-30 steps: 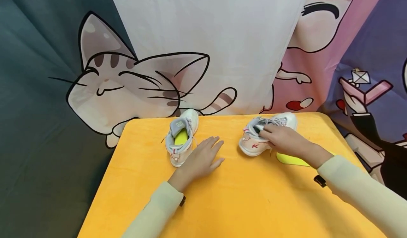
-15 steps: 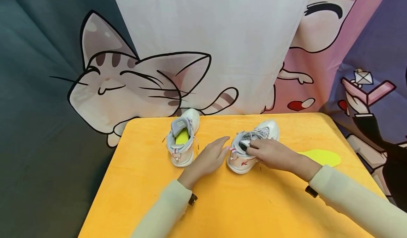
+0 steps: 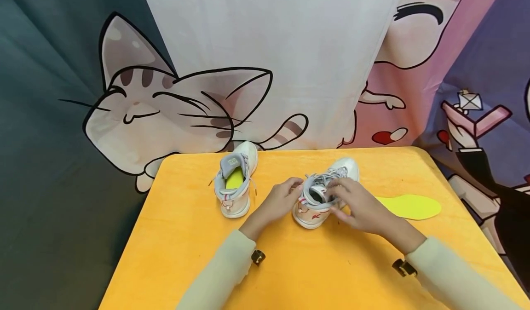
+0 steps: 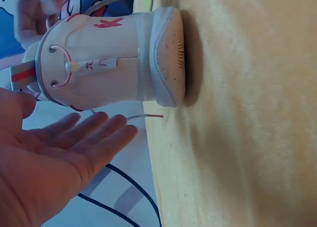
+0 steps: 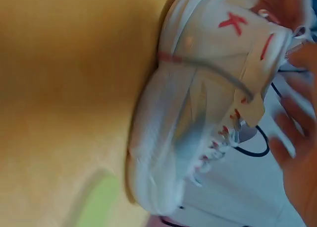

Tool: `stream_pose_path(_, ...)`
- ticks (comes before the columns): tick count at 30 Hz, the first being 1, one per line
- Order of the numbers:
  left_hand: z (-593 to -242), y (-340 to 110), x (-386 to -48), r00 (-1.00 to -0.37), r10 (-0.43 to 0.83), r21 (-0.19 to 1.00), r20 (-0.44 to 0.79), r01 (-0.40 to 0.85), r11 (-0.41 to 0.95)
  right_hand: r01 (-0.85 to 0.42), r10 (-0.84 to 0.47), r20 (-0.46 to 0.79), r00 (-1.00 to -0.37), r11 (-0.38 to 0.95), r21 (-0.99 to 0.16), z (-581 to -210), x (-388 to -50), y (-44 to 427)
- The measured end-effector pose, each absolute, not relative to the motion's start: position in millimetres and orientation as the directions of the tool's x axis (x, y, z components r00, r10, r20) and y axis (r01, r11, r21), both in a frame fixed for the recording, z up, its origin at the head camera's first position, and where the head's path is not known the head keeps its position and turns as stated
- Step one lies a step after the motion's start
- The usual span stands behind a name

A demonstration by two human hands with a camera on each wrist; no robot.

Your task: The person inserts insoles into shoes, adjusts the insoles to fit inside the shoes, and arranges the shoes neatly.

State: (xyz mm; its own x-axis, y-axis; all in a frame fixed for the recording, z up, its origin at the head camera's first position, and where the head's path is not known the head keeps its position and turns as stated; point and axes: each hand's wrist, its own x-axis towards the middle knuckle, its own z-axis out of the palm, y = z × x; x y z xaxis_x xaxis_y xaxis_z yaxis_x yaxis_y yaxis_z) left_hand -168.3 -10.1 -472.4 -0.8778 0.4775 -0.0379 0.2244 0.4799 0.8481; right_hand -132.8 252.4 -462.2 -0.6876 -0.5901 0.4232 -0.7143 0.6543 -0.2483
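A white and pink shoe (image 3: 308, 215) stands right of centre, heel toward the person. Down in its opening shows a white and dark piece (image 3: 318, 192). My left hand (image 3: 278, 203) is at the left of the heel; in the left wrist view the hand (image 4: 64, 157) has its fingers extended alongside the shoe (image 4: 104, 58). On the other side, my right hand (image 3: 362, 206) is at the opening's rim with fingers spread and slightly bent. The right wrist view has that hand (image 5: 302, 133) beside the laces (image 5: 218, 150), blurred, with nothing visibly gripped.
A second shoe (image 3: 236, 206) with a yellow-green insole (image 3: 235, 178) inside stands to the left on the yellow table (image 3: 290, 273). Another yellow-green insole (image 3: 414, 206) lies flat at the right. A printed cloth (image 3: 265, 38) hangs behind the table.
The right-hand shoe has come left and nearer. My left hand has moved right to its heel. My right hand has let go of the white and dark piece, its fingers spreading.
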Motion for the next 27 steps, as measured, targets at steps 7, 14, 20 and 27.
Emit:
stream_pose_path(7, -467.5, 6.9, -182.5, -0.886, 0.428, 0.869, -0.180, 0.061, 0.491, -0.036, -0.109, -0.057, -0.992, 0.699, -0.714, -462.8, -113.7, 261.7)
stream_pose_path(14, -467.7, 19.3, -195.4, -0.839, 0.451, 0.875, -0.305, -0.059, 0.481, 0.238, -0.109, -0.365, -0.925, 0.583, -0.777, -473.6, -104.5, 252.6)
stream_pose_path(20, -470.9, 22.5, -195.9, -0.818, 0.468, 0.902, -0.335, -0.136, 0.410, 0.162, -0.163, -0.276, -0.947, 0.499, -0.852, -479.9, -103.9, 235.2)
stream_pose_path(27, -464.2, 19.3, -183.6, -0.845, 0.444, 0.924, -0.298, -0.138, 0.357, 0.122, -0.175, -0.238, -0.955, 0.502, -0.856, -475.6, -105.6, 227.8)
